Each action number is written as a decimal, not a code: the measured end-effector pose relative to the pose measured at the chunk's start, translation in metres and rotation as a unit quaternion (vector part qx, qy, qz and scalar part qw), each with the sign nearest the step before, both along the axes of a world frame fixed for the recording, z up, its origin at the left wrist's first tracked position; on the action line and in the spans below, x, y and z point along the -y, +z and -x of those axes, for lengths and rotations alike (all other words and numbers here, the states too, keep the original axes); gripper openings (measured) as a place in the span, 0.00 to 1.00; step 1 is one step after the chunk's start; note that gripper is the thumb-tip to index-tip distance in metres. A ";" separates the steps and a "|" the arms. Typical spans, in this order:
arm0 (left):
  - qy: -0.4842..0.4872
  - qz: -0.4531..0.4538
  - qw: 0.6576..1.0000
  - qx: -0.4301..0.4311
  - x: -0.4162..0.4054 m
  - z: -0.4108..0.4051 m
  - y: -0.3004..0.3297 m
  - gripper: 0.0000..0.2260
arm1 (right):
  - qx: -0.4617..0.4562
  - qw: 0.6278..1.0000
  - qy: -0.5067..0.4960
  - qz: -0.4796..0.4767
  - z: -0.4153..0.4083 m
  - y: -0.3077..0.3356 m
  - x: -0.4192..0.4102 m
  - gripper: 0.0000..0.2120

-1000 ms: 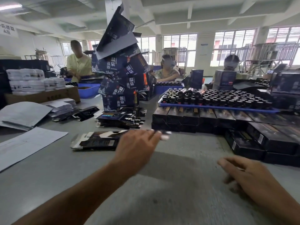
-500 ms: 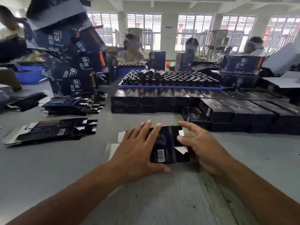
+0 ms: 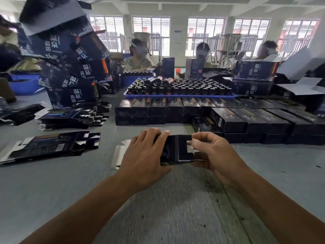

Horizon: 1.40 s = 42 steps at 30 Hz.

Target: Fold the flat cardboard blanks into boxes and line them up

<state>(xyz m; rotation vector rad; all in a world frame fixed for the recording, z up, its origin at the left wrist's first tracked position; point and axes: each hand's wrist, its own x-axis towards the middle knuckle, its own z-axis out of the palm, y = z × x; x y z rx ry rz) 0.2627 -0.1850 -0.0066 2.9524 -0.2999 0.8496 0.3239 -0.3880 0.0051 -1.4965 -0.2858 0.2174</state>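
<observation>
A black cardboard blank [image 3: 177, 148] lies on the grey table in front of me, partly raised into a box shape. My left hand [image 3: 144, 155] covers and grips its left part, fingers curled over the top edge. My right hand [image 3: 211, 152] pinches a flap at its right end. The blank's white inner flaps [image 3: 121, 154] stick out left of my left hand. Flat blanks [image 3: 51, 145] lie in a pile at the left, with a second pile [image 3: 70, 118] behind. Folded black boxes [image 3: 246, 120] stand lined up in rows beyond my hands.
A blue tray [image 3: 179, 96] of dark bottles stands behind the box rows. A tall leaning stack of printed cartons [image 3: 70, 67] rises at the left. Three people sit across the table. Grey table surface [image 3: 158, 208] stretches toward me.
My left hand has drawn a blank from the left pile to the table's middle. Both hands now hold it and its right end has lifted from flat into a box shape.
</observation>
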 end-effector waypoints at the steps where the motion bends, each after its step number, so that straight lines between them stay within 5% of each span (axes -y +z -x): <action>1: 0.001 -0.002 1.000 0.010 0.002 0.001 0.000 0.42 | 0.015 1.000 -0.004 0.006 0.001 0.000 0.000 0.07; 9: -0.003 -0.036 0.996 0.087 0.001 0.005 0.000 0.44 | 0.107 0.991 0.009 0.085 0.010 0.000 -0.009 0.05; 14: -0.020 -0.041 0.996 0.081 -0.005 0.009 0.004 0.46 | 0.144 0.985 0.013 0.092 0.017 0.000 -0.013 0.13; 22: -0.056 0.007 0.993 0.103 -0.006 0.012 0.004 0.39 | 0.181 0.980 0.009 0.078 0.019 0.000 -0.016 0.17; 33: -0.071 -0.082 0.990 0.093 -0.007 0.019 0.019 0.26 | 0.266 0.959 -0.018 0.095 0.027 0.006 -0.014 0.19; 42: -0.098 0.018 0.992 0.072 -0.010 0.024 0.021 0.26 | 0.353 0.914 -0.061 0.190 0.032 0.003 -0.016 0.21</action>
